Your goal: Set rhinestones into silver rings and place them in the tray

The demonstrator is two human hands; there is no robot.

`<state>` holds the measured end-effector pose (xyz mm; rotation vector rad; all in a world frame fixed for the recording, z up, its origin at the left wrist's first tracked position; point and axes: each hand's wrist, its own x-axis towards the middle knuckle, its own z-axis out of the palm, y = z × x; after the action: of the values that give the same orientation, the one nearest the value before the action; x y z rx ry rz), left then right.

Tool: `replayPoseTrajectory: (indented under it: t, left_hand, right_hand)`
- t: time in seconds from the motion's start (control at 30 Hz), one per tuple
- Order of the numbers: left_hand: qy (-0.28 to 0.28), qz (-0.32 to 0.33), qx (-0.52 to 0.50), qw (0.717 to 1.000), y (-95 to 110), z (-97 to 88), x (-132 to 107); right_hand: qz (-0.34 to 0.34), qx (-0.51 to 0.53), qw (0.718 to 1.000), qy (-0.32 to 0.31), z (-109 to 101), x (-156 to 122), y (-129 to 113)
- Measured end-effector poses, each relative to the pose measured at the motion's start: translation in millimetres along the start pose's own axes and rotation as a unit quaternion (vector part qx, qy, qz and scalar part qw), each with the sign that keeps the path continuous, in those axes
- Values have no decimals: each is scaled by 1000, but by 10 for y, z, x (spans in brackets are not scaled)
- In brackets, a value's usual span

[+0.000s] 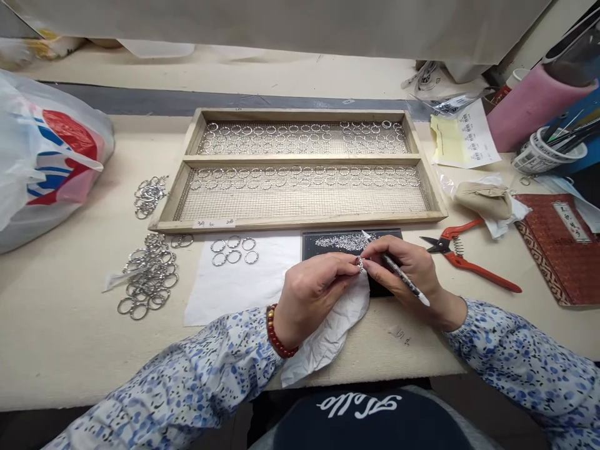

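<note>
Left hand: the left hand (312,290) is low at the middle of the table (56,325), fingers pinched together on a small ring (360,264); a crumpled tissue (328,331) lies under the palm and trails toward the table edge; a red bead bracelet (275,334) sits on the wrist.
Right hand: the right hand (407,265) meets the left at the ring, fingertips closed on it; a pen-like tool (398,270) is clamped in the same hand, its tip up toward the dark tray, its tail out past the wrist.
Ring: held between both hands, just above the near edge of the dark tray (312,245); too small to tell its detail.
Dark tray: just below the wooden frame (300,219); a heap of tiny sparkling stones (344,242) lies on it, near the tool's tip.
White sheet: a sheet (234,281) lies left of the tray; six loose rings (233,250) rest in two rows at its top.
Wooden frame: two mesh compartments; rows of rings (300,134) fill the far one; the near one holds rings along its far side only.
Ring pile: a heap (147,275) lies left of the sheet; a smaller cluster (149,195) sits further back.
Snips: red-handled snips (469,256) lie right of the right hand, apart from it.
Bag: a plastic bag (47,162) is at the far left.
</note>
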<state>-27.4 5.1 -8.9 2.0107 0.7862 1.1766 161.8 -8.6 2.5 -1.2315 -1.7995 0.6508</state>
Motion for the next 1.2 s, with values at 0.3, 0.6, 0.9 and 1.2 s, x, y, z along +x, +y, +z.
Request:
replayPoseTrajectory:
  t: [0.3, 0.6, 0.9, 1.2]
  left_hand:
    - [2, -19, -36, 999, -2, -5, 1]
    - [5, -59, -48, 997, 72, -23, 4]
    - [-4, -38, -41, 998, 77, -37, 43]
    - [16, -191, -194, 962, 49, 10, 49]
  right_hand:
    - [2, 2, 1000, -2, 6, 17, -39]
    - [20, 14, 999, -23, -28, 23, -82]
    - [97, 75, 992, -43, -41, 2, -102]
    - [-10, -35, 998, 41, -44, 16, -93]
